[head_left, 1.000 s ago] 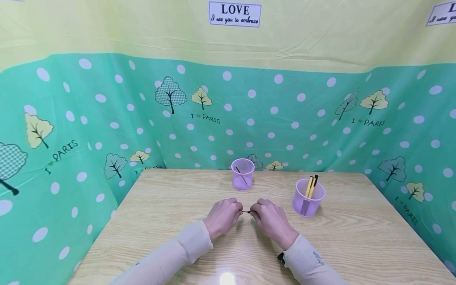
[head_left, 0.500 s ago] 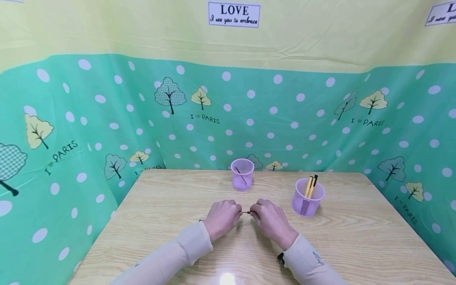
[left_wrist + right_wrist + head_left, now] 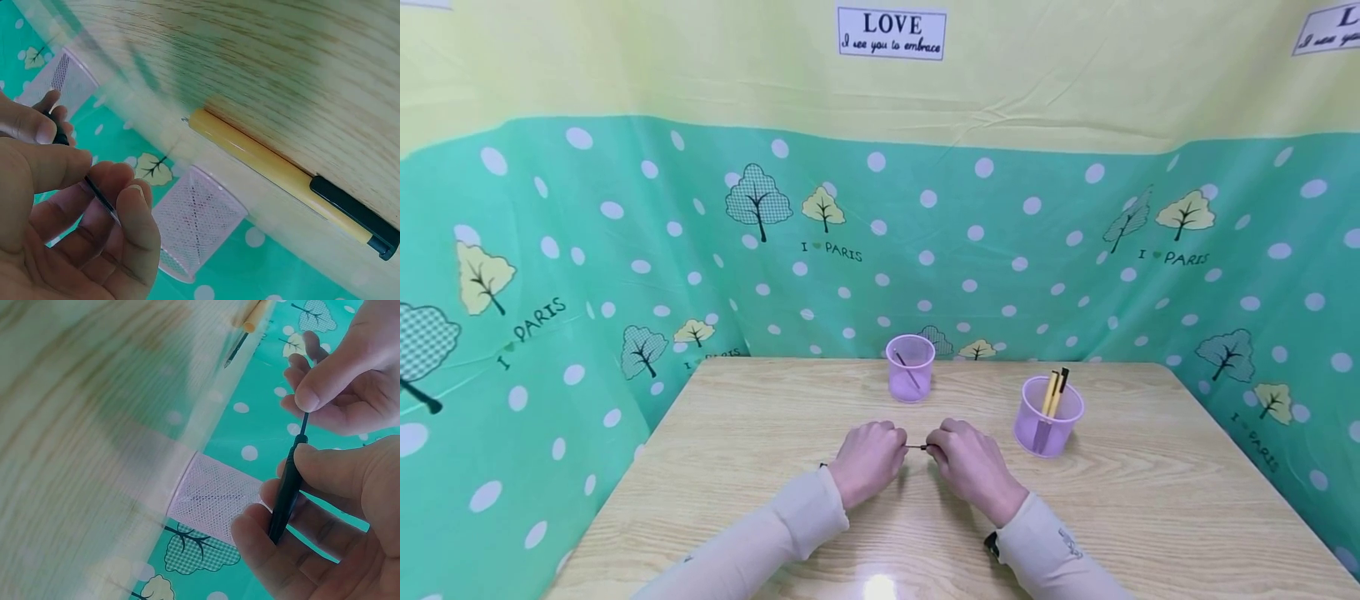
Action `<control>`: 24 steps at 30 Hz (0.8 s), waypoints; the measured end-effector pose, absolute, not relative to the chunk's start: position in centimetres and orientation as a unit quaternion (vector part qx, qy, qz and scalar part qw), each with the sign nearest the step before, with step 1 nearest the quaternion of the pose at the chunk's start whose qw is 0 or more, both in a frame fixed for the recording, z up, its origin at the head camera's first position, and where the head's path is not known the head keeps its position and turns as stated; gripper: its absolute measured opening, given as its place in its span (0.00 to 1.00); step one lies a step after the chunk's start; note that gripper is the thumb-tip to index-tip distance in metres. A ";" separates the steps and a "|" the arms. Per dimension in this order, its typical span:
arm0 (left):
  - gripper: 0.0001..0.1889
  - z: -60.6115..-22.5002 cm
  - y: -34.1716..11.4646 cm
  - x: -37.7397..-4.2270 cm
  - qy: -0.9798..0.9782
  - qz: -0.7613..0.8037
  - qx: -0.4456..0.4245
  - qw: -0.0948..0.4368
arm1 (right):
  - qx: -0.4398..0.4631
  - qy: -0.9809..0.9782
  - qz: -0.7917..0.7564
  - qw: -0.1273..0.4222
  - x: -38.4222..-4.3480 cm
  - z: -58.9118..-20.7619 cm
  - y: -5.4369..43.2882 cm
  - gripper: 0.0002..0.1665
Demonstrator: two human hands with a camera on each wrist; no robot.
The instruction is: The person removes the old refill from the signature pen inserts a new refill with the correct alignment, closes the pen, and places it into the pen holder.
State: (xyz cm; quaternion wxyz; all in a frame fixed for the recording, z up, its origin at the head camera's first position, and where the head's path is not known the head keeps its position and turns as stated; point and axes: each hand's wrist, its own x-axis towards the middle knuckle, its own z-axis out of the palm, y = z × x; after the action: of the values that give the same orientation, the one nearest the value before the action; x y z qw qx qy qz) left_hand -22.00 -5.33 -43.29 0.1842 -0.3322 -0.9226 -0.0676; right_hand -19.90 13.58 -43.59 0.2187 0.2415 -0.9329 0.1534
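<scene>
My left hand (image 3: pixel 867 458) and right hand (image 3: pixel 973 467) meet over the middle of the table, a small gap between their fingertips. A thin dark rod, like a pen refill (image 3: pixel 101 200), is pinched between left thumb and fingers. It runs into a tapered black pen grip (image 3: pixel 287 487), which my right thumb and fingers hold. The rod's far end lies among the left fingers. On the tabletop beside the left hand is a yellow pen (image 3: pixel 256 159) with a black clip. From the yellow barrel (image 3: pixel 253 319), in the right wrist view, a dark pointed tip sticks out.
A lilac mesh cup (image 3: pixel 901 388) with one slim dark stick stands beyond my hands. To the right, another lilac cup (image 3: pixel 1026 429) holds yellow pens (image 3: pixel 1051 398) upright. A green, patterned curtain (image 3: pixel 715 208) surrounds the back and sides of the wooden table (image 3: pixel 760 392).
My left hand has shifted very slightly left, and a little more of the thin rod shows between the hands. The right hand and both cups stay in place.
</scene>
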 end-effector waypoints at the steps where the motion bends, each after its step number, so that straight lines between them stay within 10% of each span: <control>1: 0.09 -43.3 -5.3 -22.0 -0.922 -0.070 -0.333 0.182 | 0.241 -0.933 0.155 0.218 -19.9 -43.6 13.6 0.04; 24: 0.03 -43.3 -5.3 -22.0 -0.912 -0.116 -0.361 0.155 | 0.245 -0.934 0.147 0.213 -19.9 -43.7 13.6 0.03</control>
State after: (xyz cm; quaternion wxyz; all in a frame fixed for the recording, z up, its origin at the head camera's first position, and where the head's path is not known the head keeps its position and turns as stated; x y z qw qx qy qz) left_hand -22.03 -5.33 -43.31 0.1554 -0.3612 -0.9122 -0.1156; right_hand -19.93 13.58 -43.69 0.2132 0.2452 -0.9342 0.1470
